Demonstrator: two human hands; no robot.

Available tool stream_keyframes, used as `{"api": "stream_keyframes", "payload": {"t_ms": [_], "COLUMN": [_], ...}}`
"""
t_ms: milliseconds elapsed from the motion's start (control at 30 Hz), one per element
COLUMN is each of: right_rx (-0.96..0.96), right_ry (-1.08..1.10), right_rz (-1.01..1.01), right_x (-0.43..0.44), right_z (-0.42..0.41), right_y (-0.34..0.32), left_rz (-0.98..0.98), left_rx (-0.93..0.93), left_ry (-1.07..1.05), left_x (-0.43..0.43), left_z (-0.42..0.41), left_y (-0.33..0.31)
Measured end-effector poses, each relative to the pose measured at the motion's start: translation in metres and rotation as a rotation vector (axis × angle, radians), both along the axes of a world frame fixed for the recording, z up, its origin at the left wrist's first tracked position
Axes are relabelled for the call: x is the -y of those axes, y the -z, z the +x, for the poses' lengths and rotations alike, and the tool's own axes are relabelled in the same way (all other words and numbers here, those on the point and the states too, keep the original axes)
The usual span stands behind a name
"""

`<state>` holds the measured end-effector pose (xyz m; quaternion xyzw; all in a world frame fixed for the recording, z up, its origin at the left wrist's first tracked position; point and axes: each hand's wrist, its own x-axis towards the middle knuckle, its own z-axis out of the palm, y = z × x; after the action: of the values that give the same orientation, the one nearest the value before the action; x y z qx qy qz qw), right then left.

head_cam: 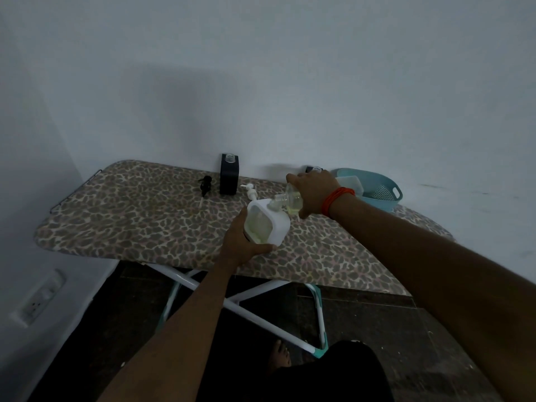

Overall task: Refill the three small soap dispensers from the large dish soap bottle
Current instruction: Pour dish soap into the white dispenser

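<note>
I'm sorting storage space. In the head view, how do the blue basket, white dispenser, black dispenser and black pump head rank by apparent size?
1. Blue basket, partly hidden by the right hand.
2. White dispenser and black dispenser: too close to rank, since the white one is nearer the camera.
3. Black pump head.

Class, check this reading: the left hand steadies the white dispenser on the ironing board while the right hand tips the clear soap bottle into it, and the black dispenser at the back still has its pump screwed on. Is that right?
One detail is wrong. In the head view the black dispenser has an open neck; its black pump lies beside it on the ironing board. The rest holds: left hand steadies the white dispenser, right hand tips the soap bottle.
</note>
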<state>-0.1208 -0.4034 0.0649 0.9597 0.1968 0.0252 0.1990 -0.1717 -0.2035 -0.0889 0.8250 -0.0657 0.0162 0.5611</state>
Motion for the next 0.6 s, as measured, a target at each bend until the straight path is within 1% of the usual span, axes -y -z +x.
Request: {"api": "stream_keyframes", "payload": {"t_ms": [600], "right_rx": [0.009], "right_ry": [-0.004], "right_rz": [-0.004], "right_x": [0.0002], "right_z": [-0.0004], "right_y": [0.0000], "left_rz": [-0.014], "left_rx": [0.012], "left_ry": [0.006], "left_x": [-0.0004], "left_z": [0.0036], "left_y": [0.0034]}}
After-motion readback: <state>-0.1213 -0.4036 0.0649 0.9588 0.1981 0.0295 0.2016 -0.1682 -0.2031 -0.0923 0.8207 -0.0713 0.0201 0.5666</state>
